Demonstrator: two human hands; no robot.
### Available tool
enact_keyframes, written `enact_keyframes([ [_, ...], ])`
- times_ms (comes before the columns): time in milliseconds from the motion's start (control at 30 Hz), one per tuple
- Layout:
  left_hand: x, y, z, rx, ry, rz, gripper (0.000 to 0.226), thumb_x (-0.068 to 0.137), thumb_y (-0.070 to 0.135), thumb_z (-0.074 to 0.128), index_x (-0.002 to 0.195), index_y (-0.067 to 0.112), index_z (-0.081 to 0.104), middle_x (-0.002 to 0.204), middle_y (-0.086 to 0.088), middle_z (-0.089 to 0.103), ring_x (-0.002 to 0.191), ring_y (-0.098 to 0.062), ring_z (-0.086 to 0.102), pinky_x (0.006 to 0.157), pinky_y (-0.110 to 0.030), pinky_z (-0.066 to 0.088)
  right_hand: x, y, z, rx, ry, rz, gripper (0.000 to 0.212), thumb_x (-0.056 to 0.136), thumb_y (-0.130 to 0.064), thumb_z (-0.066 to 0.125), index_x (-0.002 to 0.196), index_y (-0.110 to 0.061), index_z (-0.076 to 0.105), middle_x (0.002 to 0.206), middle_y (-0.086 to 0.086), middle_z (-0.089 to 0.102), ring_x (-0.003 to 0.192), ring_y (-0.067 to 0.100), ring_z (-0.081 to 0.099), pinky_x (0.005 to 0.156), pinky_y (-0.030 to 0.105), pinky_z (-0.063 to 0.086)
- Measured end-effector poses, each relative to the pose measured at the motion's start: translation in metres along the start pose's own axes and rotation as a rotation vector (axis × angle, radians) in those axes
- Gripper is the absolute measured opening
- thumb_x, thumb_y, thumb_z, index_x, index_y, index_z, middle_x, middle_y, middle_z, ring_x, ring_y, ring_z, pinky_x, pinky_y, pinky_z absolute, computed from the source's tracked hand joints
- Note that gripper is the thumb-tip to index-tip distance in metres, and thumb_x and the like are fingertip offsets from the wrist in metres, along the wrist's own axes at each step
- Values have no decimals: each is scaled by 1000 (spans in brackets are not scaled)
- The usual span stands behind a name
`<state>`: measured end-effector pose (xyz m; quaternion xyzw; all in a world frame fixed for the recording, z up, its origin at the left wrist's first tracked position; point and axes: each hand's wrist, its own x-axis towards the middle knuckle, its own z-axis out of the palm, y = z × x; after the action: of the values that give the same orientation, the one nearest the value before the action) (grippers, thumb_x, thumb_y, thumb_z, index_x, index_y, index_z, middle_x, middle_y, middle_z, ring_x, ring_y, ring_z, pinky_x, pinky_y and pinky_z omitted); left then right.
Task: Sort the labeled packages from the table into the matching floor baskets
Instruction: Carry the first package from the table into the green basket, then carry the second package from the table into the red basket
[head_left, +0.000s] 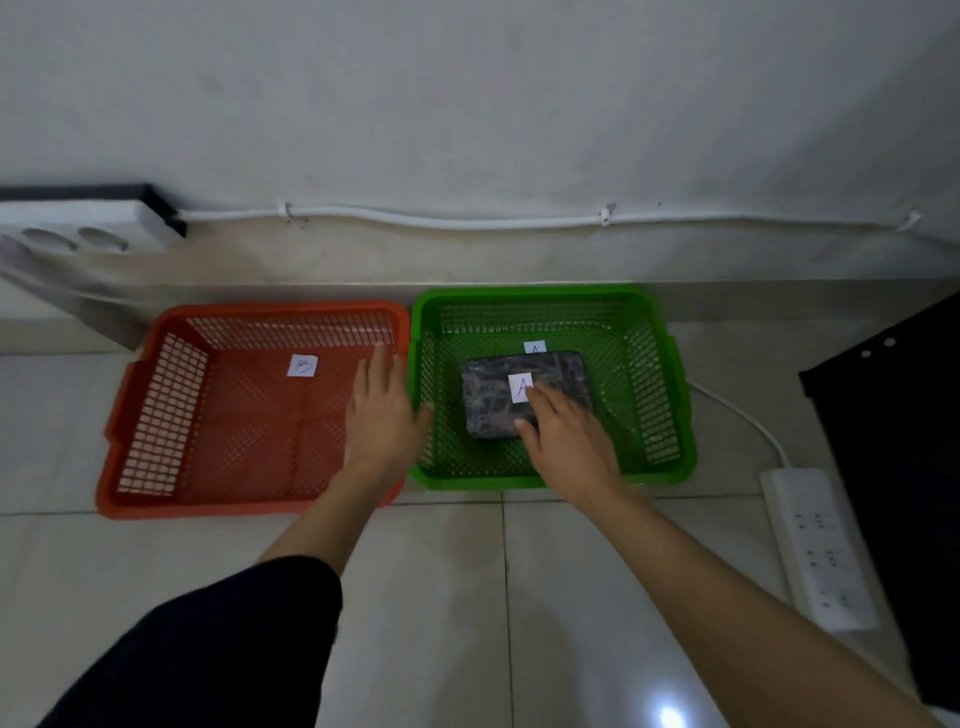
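Observation:
A dark wrapped package (498, 397) with a white "A" label lies flat inside the green basket (675, 395), partly covering the basket's own "A" tag. My right hand (569, 441) rests over the package's near right corner, fingers spread, not gripping it. My left hand (382, 410) hovers open over the right side of the orange basket (156, 410), thumb near the green rim. The orange basket holds only a white "B" tag (302, 366).
Both baskets stand side by side on the tiled floor against a low ledge. A white power strip (818, 545) with its cable lies right of the green basket. A black panel (898, 467) stands at the far right. A white block sits at the back left.

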<state>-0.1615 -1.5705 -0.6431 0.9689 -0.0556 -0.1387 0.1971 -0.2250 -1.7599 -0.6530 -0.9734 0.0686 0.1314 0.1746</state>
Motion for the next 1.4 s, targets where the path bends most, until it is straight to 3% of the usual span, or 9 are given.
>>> enact_keyframes([
  [67,-18,16,-47,30,-38,38,68,92,30,50,147,2,21,159,-14,11,146,-32,8,119,-44,15,-24,-18,-37,36,-47,50,48,99,-33,35,141,-10,39,149,10,39,128,29,46,99,40,43],
  [167,-47,45,-122,65,-47,99,61,90,28,53,143,5,33,157,-13,21,144,-30,17,116,-45,25,-53,-45,-107,68,-61,75,43,98,-34,37,133,-10,48,136,10,50,117,30,53,88,39,47],
  [367,-97,116,-308,70,44,125,56,91,30,51,142,9,37,151,-10,35,140,-27,27,111,-44,31,-92,-119,-299,55,21,-16,44,98,-37,38,131,-11,50,134,11,54,120,29,51,91,38,46],
  [600,-158,195,-515,49,115,126,54,95,32,45,143,11,34,150,-6,35,137,-26,31,108,-44,35,-144,-202,-521,10,29,-117,48,97,-45,34,130,-15,49,132,8,56,116,26,54,91,39,47],
  [800,-229,241,-646,12,288,119,51,96,34,43,142,15,36,145,-7,42,135,-26,35,106,-45,36,-212,-253,-656,39,169,-208,47,96,-46,39,128,-15,52,128,7,60,112,26,57,88,38,48],
  [1000,-308,229,-700,-10,496,146,38,96,30,43,132,17,50,132,-1,54,124,-21,47,97,-39,44,-253,-304,-701,103,301,-293,38,93,-46,44,116,-20,59,113,0,67,101,21,61,80,35,49],
  [1133,-367,148,-735,6,511,-19,38,95,34,45,130,20,50,126,2,59,121,-18,48,92,-37,45,-285,-396,-686,95,211,-441,33,91,-45,46,107,-22,63,105,-3,69,94,19,62,74,32,49],
  [1267,-380,118,-761,88,414,-58,40,93,40,47,128,23,51,123,2,61,117,-18,52,91,-37,45,-294,-429,-673,123,175,-501,28,89,-45,49,100,-24,65,98,-6,69,87,16,61,71,31,48],
  [1400,-425,30,-821,108,423,-186,39,91,42,47,124,23,55,118,3,65,108,-19,58,90,-37,49,-304,-540,-646,96,138,-641,29,89,-44,48,100,-23,64,96,-6,69,86,17,62,69,30,47],
])
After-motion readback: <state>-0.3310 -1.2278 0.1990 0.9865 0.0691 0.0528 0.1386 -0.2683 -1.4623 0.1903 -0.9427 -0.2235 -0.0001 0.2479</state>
